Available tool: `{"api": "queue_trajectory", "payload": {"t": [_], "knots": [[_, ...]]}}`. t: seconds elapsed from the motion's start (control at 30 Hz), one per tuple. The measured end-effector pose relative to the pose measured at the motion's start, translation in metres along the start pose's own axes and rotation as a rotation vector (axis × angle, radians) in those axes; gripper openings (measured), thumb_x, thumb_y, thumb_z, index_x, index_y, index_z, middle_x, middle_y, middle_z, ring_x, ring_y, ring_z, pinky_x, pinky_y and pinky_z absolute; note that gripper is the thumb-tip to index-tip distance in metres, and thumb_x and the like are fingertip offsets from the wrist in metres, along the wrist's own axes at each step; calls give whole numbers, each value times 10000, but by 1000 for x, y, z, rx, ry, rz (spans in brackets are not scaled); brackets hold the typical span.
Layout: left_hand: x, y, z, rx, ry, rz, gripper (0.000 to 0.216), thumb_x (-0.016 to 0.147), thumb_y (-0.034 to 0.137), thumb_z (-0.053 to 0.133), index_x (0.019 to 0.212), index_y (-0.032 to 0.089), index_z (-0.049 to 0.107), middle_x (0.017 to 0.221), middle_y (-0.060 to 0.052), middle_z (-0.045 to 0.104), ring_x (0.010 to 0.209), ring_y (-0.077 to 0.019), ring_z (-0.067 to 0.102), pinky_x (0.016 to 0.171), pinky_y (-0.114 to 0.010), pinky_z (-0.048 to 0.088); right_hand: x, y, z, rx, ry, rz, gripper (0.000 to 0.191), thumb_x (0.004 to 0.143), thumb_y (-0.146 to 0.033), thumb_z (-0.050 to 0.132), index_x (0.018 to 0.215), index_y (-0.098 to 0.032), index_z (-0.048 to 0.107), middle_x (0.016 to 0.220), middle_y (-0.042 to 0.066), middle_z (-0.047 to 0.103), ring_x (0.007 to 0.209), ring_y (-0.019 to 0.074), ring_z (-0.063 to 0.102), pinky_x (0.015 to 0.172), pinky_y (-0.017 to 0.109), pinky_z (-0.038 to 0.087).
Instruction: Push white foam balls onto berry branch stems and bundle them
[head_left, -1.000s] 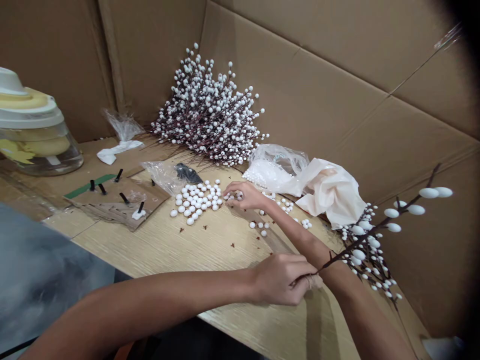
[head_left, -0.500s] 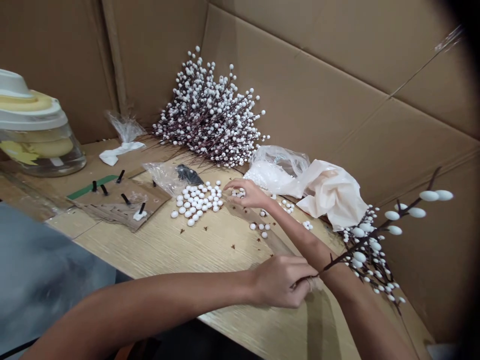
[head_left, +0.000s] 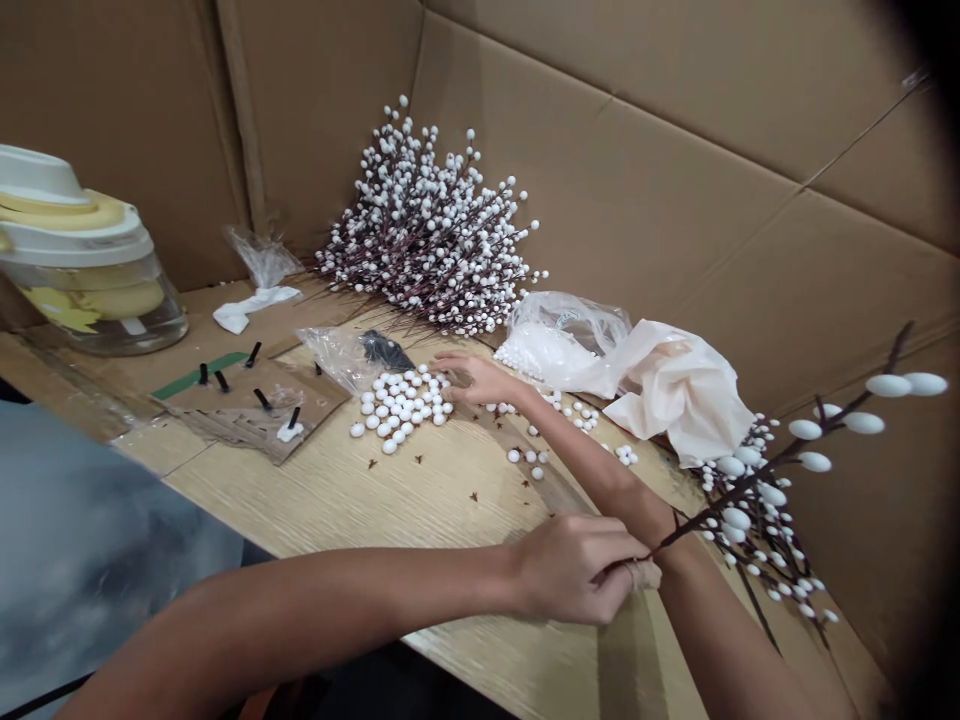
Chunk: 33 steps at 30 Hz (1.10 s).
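Observation:
My left hand (head_left: 589,568) is closed around the lower stem of an artificial berry branch (head_left: 742,488). The brown branch slants up to the right, with white oval berries along its upper half. Beyond it, my right arm crosses behind the branch, and my right hand (head_left: 480,380) is stretched to the right edge of a pile of loose white berries (head_left: 405,408). Its thumb and fingers are apart, and I see nothing held between them. Whether the fingertips touch a berry is hard to make out. Small brown star-shaped bits (head_left: 473,497) lie scattered on the table nearby.
A large bunch of white-berry branches (head_left: 431,230) leans at the cardboard wall. Further right are a clear bag of small white beads (head_left: 551,355), a crumpled pale bag (head_left: 679,385) and more berry branches (head_left: 780,560). A cardboard piece with black clips (head_left: 259,400) and a clear container (head_left: 97,300) stand left.
My right hand has moved slightly left, up against the loose berry pile. My left hand still grips the branch. The whole view has shifted a little.

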<state>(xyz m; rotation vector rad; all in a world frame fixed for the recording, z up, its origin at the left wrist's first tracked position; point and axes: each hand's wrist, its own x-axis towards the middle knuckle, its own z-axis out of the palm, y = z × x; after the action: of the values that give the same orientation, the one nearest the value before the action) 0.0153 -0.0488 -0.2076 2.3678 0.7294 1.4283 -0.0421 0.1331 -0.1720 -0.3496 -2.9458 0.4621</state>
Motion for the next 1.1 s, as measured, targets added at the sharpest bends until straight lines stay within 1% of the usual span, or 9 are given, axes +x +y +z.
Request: {"api": "queue_trajectory", "payload": {"t": [0.1,0.23,0.47,0.6,0.7,0.83,0.9,1.0,1.1], "knots": [[0,0,0,-8,0,-13,145,788,99,468,702,124,582,651,-30,566,633,-125,557,622,-201,461,1,2,-1,57,-9,-23,303,776,-209,634,1078,-180,640,1277,101,577,1176,226,534,1033,434,381],[0,0,1,-11,-8,-10,152,797,101,469,722,118,600,661,-34,583,642,-125,572,629,-195,462,-1,4,-4,146,-6,-22,261,775,-179,605,1029,-159,654,1117,75,663,1046,185,601,972,356,426],[-2,-2,3,-42,-32,-61,122,804,102,504,796,127,623,715,-42,630,696,-140,607,677,-212,483,-7,11,-6,118,-5,-16,212,724,-135,591,913,-143,686,1002,69,697,937,165,627,884,303,461],[-2,-1,2,-57,-36,-64,138,810,107,494,823,128,630,732,-42,639,694,-134,605,686,-208,483,-18,18,-10,100,-7,6,168,716,-146,597,854,-138,692,946,69,707,868,167,644,836,295,477],[-1,0,1,-67,-38,-58,149,809,103,484,817,127,630,730,-40,636,677,-128,597,682,-203,482,-30,21,-14,82,20,29,174,721,-156,597,869,-143,688,961,72,702,892,181,646,855,313,473],[-2,0,1,-86,-39,-65,150,816,105,479,824,138,626,729,-34,640,690,-130,608,700,-205,483,-41,7,-14,66,89,-19,260,739,-208,616,991,-164,661,1104,84,662,1027,209,613,951,367,437],[-2,0,1,-94,-40,-65,150,811,100,479,824,138,624,733,-36,644,692,-130,613,698,-204,484,-43,-6,-10,83,80,-65,282,750,-218,619,1028,-174,646,1149,85,644,1059,205,602,967,367,432],[-2,1,1,-100,-36,-66,150,806,93,481,817,133,625,743,-42,650,702,-133,619,698,-202,487,-43,-24,-1,117,55,-100,303,768,-242,629,1064,-175,628,1159,89,638,1061,202,597,959,356,438],[-2,1,1,-106,-22,-64,161,804,92,474,812,123,632,763,-54,660,725,-138,627,709,-205,493,-40,-33,8,115,71,-111,316,775,-277,645,1074,-176,620,1150,89,633,1047,205,590,950,363,434]]}}
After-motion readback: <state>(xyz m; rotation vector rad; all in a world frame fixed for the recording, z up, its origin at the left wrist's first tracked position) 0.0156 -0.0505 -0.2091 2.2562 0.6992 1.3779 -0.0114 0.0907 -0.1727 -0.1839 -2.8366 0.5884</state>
